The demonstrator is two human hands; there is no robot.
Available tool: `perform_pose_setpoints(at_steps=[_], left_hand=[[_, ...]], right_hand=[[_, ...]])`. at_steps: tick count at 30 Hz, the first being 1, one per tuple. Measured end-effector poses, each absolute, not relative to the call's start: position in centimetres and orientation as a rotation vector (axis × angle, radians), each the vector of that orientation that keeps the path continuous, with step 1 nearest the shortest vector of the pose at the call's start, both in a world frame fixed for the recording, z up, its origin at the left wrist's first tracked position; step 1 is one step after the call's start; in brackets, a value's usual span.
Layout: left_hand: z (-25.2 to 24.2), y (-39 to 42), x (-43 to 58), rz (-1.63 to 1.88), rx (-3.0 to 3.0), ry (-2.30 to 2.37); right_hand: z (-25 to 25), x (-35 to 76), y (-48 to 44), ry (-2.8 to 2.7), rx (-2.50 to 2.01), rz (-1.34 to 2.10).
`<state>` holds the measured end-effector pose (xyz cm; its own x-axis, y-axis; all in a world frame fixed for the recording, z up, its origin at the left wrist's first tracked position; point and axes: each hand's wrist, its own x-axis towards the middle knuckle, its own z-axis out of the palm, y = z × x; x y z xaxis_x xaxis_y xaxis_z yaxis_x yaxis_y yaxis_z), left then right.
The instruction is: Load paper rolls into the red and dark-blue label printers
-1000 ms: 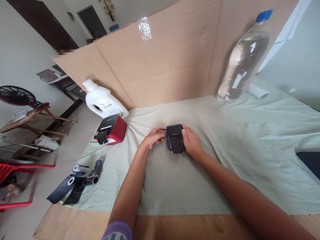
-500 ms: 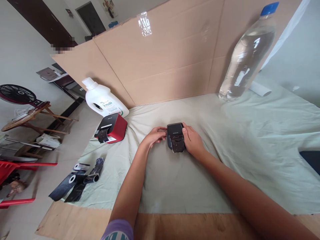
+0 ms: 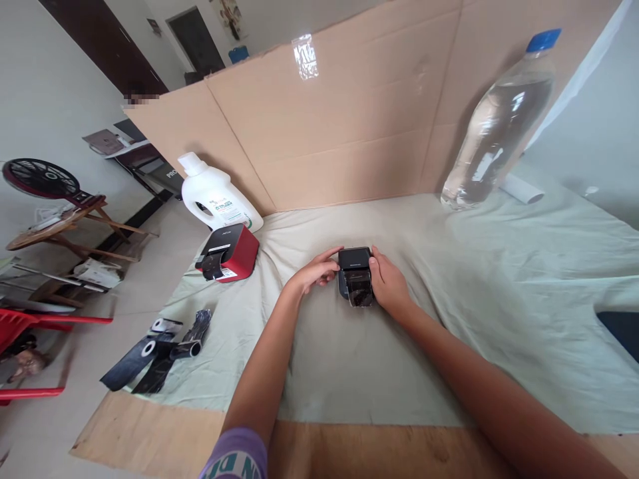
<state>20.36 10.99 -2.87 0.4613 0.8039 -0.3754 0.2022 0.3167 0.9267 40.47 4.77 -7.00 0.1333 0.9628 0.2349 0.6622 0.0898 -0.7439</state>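
Black and boxy, the small printer [image 3: 355, 276] sits mid-way across the pale green cloth [image 3: 349, 359], where it was a second ago. The right hand [image 3: 392, 287] cups its right side, thumb pressed on the casing. The left hand [image 3: 314, 274], curled beside it before, now lies loose with its forefinger stretched onto the top left corner. Well to the left stand a red printer [image 3: 232, 251] and a white jug [image 3: 217, 199]; a water bottle [image 3: 496, 126] stands far right.
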Motion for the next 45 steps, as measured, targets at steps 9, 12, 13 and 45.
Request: perform_pose_setpoints(at_steps=[9, 12, 13, 45], left_hand=[[-3.2, 12.8, 22.1, 0.601, 1.389, 1.269], [-3.6, 14.0, 23.5, 0.669, 1.463, 1.419], [-3.7, 14.3, 23.8, 0.679, 1.476, 1.447], [3.3, 0.7, 6.6, 0.716, 1.953, 2.0]], right_hand=[[-6.9, 40.5, 4.8, -1.596, -1.665, 0.48], [-6.9, 40.5, 4.8, -1.601, -1.656, 0.474], [-6.9, 40.6, 4.8, -1.603, -1.65, 0.471], [-7.5, 41.1, 5.3, -1.578, -1.691, 0.471]])
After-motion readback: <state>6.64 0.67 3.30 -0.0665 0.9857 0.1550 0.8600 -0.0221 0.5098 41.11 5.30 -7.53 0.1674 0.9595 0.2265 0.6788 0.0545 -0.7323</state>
